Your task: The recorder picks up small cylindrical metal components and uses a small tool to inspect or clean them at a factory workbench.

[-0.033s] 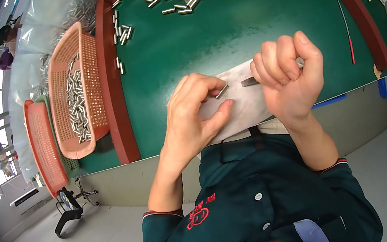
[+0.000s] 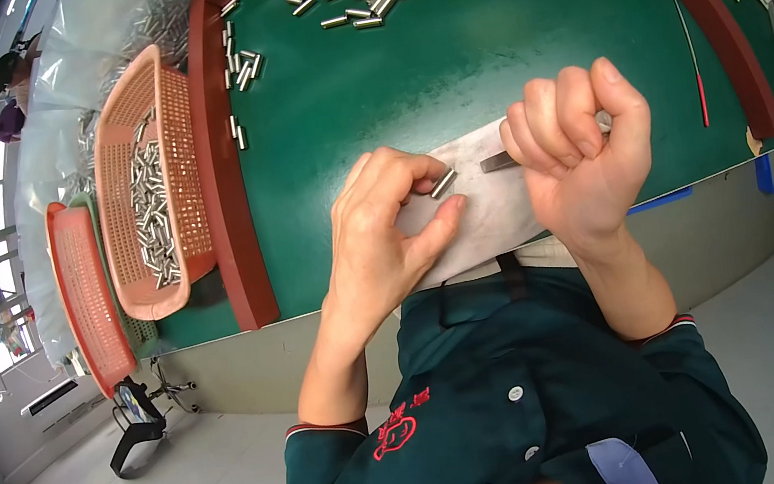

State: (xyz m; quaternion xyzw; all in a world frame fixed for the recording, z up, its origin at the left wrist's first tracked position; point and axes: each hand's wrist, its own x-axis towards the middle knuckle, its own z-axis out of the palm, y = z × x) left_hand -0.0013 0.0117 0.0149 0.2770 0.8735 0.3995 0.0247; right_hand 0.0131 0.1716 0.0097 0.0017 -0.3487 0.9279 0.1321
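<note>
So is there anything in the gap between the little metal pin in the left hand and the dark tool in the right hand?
Nothing visible. The metal pin in the left hand and the dark tool in the right hand face each other over the pale cloth.

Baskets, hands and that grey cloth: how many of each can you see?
Orange plastic baskets: 2 (one with metal pins, one beside it)
Hands: 2 (left hand, right hand)
Grey cloth: 1
Total: 5
</note>
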